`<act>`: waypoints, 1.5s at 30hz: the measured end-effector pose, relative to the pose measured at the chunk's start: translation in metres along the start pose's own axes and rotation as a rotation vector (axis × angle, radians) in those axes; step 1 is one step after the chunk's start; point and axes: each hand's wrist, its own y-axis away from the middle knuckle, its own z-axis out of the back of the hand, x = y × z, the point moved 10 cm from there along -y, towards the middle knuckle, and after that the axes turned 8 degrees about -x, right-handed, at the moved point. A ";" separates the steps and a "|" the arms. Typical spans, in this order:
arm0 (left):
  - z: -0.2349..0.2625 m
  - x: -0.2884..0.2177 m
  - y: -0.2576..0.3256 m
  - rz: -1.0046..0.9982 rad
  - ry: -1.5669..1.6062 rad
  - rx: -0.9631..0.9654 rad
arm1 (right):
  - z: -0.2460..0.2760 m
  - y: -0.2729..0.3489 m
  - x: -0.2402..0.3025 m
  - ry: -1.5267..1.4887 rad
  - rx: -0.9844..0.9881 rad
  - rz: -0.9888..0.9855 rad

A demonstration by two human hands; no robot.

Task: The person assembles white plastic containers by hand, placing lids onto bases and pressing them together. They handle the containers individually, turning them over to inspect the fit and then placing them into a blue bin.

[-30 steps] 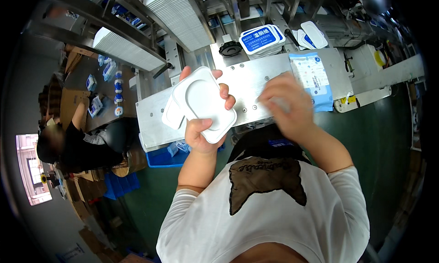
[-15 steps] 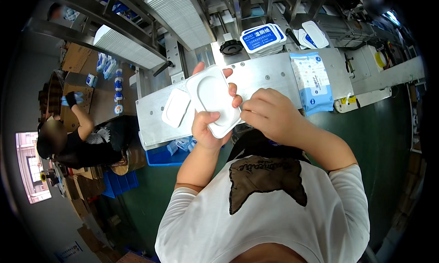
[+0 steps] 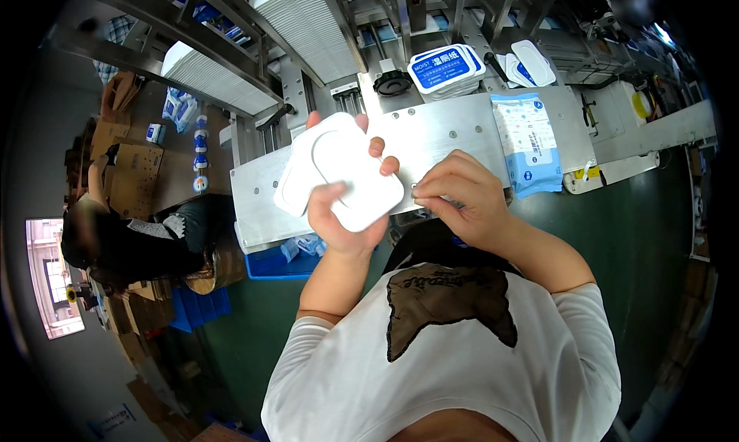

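My left hand (image 3: 339, 219) holds a white plastic lid (image 3: 366, 188) with a recessed oval panel, thumb over its face and fingers round the far and right edges. It is tilted above the metal worktop (image 3: 435, 130). Partly behind it, a second white lid (image 3: 289, 190) lies on the worktop. Just right of the held lid, apart from it, is my right hand (image 3: 466, 200), thumb and forefinger pinched together; whatever they may hold is too small to make out. A blue and white wipes pack (image 3: 531, 153) lies further right.
Printed lids (image 3: 445, 69) are stacked at the back beside a black knob (image 3: 392, 83). Tall stacks of white lids (image 3: 300, 30) stand in metal frames. Below the worktop's left front sits a blue bin (image 3: 281, 266). A co-worker (image 3: 138, 234) sits at the left table.
My left hand and the lid have shifted slightly left. My right hand has drawn away from the lid's edge, fingers still pinched. The co-worker's arm has moved to a cardboard box.
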 end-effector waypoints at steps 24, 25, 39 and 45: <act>0.082 0.030 -0.020 0.143 0.226 -0.669 | -0.005 -0.011 -0.001 0.061 -0.060 0.084; 0.079 0.032 -0.017 0.157 0.217 -0.684 | -0.001 -0.014 -0.011 0.072 -0.095 0.045; 0.105 0.048 -0.024 0.209 0.103 -0.717 | -0.018 -0.015 0.001 -0.040 0.052 0.104; 0.100 0.044 -0.020 0.198 0.074 -0.761 | -0.009 -0.004 -0.063 -0.106 -0.060 -0.317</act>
